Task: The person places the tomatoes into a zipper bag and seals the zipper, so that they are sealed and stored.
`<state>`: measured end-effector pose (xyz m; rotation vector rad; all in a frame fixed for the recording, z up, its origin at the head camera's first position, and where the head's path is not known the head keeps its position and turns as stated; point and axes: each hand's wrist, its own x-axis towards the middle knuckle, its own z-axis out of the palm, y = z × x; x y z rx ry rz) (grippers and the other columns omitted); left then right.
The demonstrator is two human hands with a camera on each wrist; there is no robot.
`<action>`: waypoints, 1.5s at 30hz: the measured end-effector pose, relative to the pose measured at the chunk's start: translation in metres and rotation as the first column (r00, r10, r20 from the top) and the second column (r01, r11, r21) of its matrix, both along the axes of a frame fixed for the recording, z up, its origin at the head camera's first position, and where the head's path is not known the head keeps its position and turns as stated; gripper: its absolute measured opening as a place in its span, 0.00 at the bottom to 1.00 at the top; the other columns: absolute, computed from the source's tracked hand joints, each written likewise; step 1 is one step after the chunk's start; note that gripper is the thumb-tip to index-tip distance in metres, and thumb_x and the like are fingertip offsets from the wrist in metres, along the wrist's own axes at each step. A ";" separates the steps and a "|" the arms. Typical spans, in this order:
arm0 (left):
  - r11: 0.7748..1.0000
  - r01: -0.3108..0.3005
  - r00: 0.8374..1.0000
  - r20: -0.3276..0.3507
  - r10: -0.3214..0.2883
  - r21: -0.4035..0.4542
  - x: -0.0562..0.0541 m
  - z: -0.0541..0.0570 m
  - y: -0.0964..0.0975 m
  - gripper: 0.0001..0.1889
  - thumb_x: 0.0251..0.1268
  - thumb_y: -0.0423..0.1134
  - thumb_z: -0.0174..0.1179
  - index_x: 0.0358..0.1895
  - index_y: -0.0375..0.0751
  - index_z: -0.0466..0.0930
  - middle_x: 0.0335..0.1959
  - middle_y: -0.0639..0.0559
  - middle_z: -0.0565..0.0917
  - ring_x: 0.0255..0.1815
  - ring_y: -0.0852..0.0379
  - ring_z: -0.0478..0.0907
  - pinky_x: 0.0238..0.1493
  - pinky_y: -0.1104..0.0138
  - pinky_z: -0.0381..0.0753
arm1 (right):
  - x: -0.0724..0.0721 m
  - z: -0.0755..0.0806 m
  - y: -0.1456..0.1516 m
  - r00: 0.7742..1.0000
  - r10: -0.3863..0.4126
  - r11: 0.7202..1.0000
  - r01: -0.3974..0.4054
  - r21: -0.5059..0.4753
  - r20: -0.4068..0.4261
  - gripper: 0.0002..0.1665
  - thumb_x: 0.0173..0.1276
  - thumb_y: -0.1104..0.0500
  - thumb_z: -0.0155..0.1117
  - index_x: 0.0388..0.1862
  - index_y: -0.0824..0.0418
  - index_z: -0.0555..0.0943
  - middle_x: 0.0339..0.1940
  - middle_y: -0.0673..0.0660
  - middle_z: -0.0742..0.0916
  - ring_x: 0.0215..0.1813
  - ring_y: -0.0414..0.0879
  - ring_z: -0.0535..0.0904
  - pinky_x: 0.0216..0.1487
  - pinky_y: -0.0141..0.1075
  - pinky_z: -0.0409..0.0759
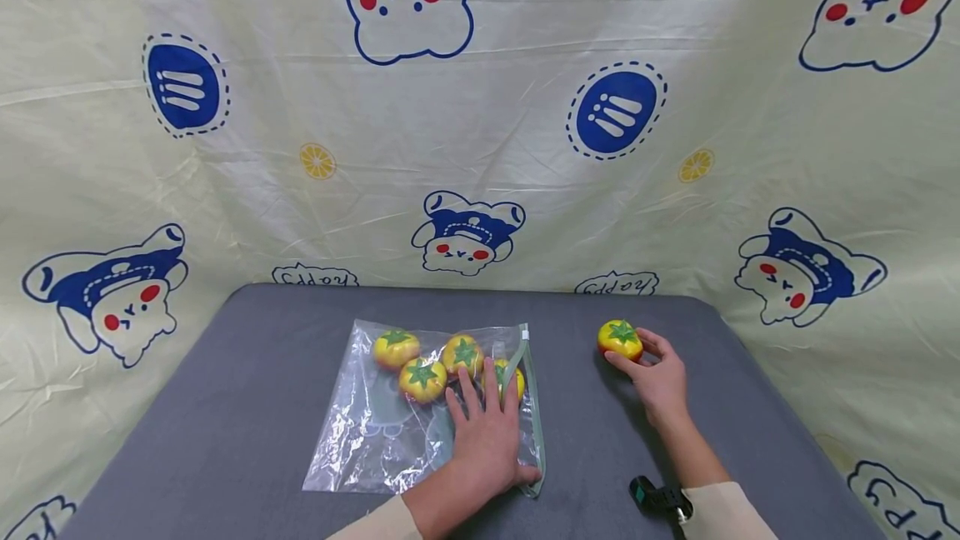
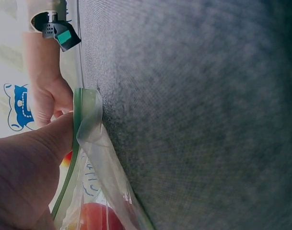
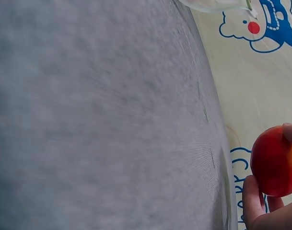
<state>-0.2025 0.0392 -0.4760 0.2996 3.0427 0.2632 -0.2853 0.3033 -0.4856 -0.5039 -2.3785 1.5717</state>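
Note:
My right hand [image 1: 663,377] holds a yellow-and-red tomato [image 1: 621,341] with a green star-shaped top, between thumb and fingers, to the right of the bag. In the right wrist view that tomato [image 3: 274,163] shows its red underside. A clear zip bag [image 1: 345,448] lies flat, its green-edged mouth to the right, with several similar tomatoes [image 1: 422,380] inside. Across the bag's right part rests my left hand [image 1: 487,448], fingers straight and spread, partly covering one tomato. In the left wrist view, the left thumb [image 2: 54,136] reaches the green bag edge [image 2: 77,110]; its tip is hidden.
A grey cloth-covered table [image 1: 247,382] carries everything. Behind it hangs a pale curtain [image 1: 525,132] with cartoon prints. A dark wrist-worn device [image 1: 656,498] sits at the right sleeve.

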 end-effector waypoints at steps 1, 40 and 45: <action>1.000 0.000 1.000 0.002 0.000 0.000 0.000 0.000 0.000 0.70 0.30 0.75 0.78 0.82 0.53 0.54 0.86 0.39 0.42 0.83 0.25 0.41 0.76 0.31 0.51 | 0.001 0.000 -0.001 1.000 0.007 1.000 -0.007 0.001 0.000 0.46 0.63 0.50 0.78 0.76 0.56 0.68 0.71 0.65 0.74 0.62 0.56 0.74 0.39 0.15 0.71; 1.000 -0.005 1.000 -0.017 0.005 0.002 0.002 0.000 0.000 0.70 0.30 0.76 0.77 0.81 0.49 0.56 0.86 0.38 0.43 0.83 0.25 0.42 0.76 0.31 0.52 | 0.040 0.003 -0.028 0.968 0.247 0.968 -0.245 -0.053 0.036 0.45 0.60 0.55 0.81 0.73 0.61 0.69 0.72 0.60 0.75 0.55 0.39 0.79 0.49 0.19 0.76; 1.000 -0.007 1.000 -0.018 0.008 0.011 0.002 -0.001 -0.001 0.70 0.30 0.76 0.78 0.81 0.49 0.56 0.86 0.38 0.43 0.83 0.25 0.41 0.76 0.31 0.52 | 0.045 0.003 -0.032 0.957 0.286 0.956 -0.281 -0.084 0.046 0.44 0.60 0.57 0.80 0.72 0.62 0.70 0.72 0.61 0.76 0.55 0.36 0.80 0.50 0.21 0.78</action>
